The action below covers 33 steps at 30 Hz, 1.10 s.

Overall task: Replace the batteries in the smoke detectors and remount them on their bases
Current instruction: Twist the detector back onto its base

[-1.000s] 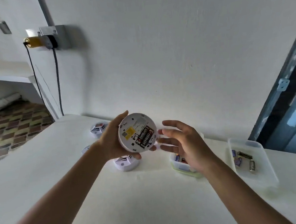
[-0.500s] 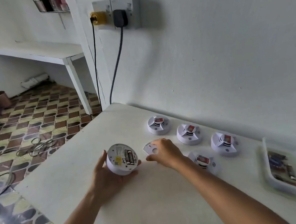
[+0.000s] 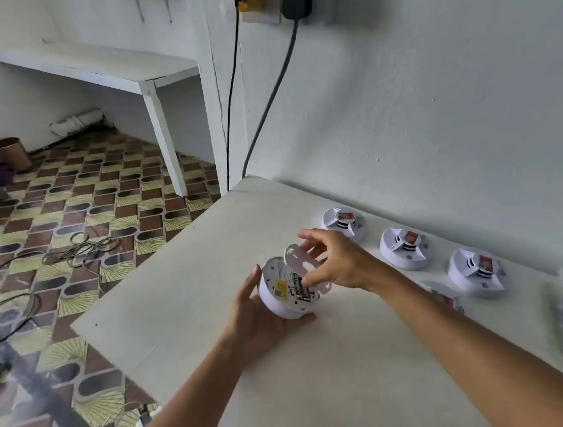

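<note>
Head view: having lifted the mounting base (image 3: pixel 304 268) off the table (image 3: pixel 186 312), my right hand (image 3: pixel 341 264) is pinching it over the battery-loaded smoke detector (image 3: pixel 286 292) my left hand (image 3: pixel 257 319) is cradling, so remounting is beginning.

A round white plastic smoke detector (image 3: pixel 283 297) is held tilted above the table, back side up, black batteries (image 3: pixel 300 285) seated inside. A flat white round mounting base (image 3: pixel 304 268) leans against its open back.

Head view, downward, close over table (image 3: pixel 186 312); right edge blurred.
</note>
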{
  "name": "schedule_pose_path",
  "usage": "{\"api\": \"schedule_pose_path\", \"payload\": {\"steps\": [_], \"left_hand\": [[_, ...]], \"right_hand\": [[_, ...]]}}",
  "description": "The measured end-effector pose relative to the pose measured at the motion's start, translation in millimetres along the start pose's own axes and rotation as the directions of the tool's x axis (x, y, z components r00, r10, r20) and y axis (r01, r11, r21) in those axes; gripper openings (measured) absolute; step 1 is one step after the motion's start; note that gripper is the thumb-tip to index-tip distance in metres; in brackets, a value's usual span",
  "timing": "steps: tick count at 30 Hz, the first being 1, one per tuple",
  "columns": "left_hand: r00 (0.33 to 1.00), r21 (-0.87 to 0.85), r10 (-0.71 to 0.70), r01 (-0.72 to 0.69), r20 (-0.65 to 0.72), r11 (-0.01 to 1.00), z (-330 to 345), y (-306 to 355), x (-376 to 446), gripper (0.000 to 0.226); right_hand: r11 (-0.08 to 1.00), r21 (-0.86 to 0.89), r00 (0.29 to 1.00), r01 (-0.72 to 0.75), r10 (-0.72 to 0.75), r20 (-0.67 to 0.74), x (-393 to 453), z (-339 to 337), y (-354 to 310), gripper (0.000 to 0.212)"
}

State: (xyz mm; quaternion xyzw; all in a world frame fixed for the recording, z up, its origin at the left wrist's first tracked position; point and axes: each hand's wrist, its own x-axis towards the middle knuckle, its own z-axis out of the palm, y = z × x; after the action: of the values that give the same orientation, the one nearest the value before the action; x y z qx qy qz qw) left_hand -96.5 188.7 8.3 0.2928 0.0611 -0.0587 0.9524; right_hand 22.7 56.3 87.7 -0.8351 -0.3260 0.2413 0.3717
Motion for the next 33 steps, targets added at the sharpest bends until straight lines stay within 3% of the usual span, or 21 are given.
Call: {"api": "schedule_pose_path", "payload": {"steps": [7,33], "left_hand": [[0.998,0.003,0.007,-0.006,-0.067,1.000,-6,-3,1,0.062],[0.990,0.012,0.020,-0.018,-0.137,1.000,-8,-2,1,0.058]], "right_hand": [[0.971,-0.203,0.988,0.123,-0.102,0.113,2,15,-24,0.063],[0.960,-0.262,0.983,0.102,-0.056,0.175,10,10,-25,0.068]]}}
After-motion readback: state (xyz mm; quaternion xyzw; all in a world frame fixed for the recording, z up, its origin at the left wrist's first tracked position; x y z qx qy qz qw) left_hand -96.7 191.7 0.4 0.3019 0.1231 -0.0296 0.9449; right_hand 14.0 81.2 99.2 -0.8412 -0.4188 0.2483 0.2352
